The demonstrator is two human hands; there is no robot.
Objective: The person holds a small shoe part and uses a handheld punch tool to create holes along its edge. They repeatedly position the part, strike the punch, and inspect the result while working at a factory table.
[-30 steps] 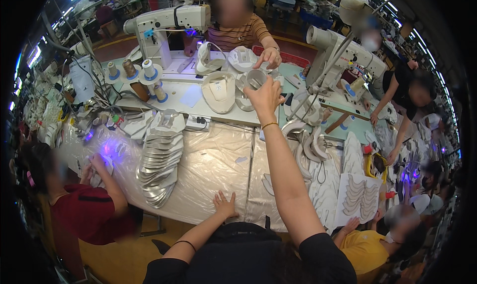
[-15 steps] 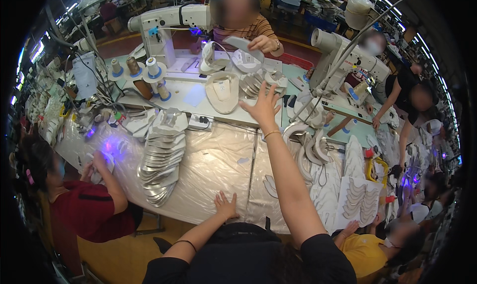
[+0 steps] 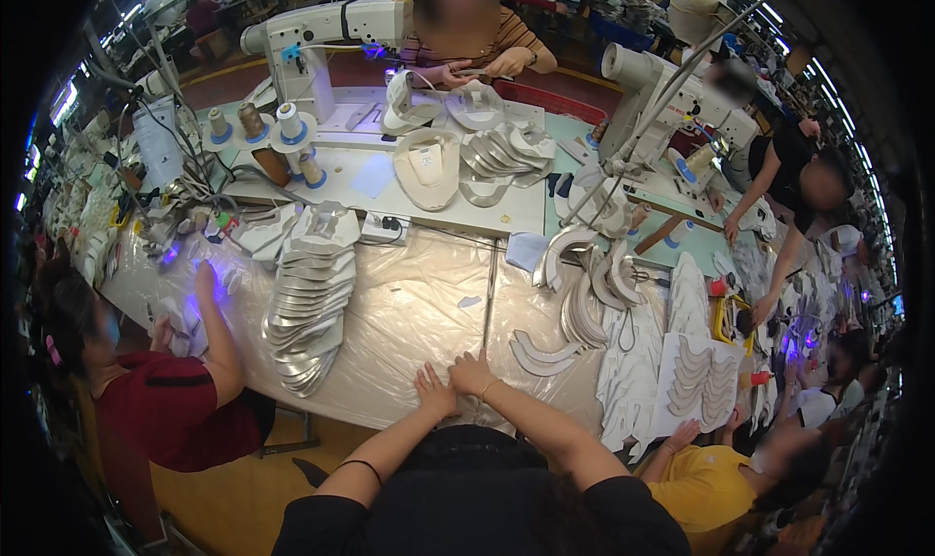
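My left hand (image 3: 435, 393) lies on the plastic-covered table (image 3: 419, 293) at its near edge, fingers stretched out. Close beside it, nearly touching, rests my right hand (image 3: 471, 375), its fingers pointing forward and nothing visible in it. Right of my hands are loose curved pale pieces (image 3: 543, 357). To the left, a long row of overlapping white-and-silver shoe-upper pieces (image 3: 310, 308) runs toward me. A small grey scrap (image 3: 469, 302) sits ahead of my hands.
Across the table, a person in a striped top (image 3: 506, 45) handles a grey piece behind a sewing machine (image 3: 321, 35). Thread cones (image 3: 290, 123) stand left, another machine (image 3: 672, 93) right. Co-workers in red (image 3: 161, 410) and yellow (image 3: 706, 488) flank me. A white sheet (image 3: 693, 386) carries curved pieces.
My right hand has drawn back from above the shoe pieces at the far machine to beside my left hand. The person opposite has lowered the grey piece and holds it with both hands.
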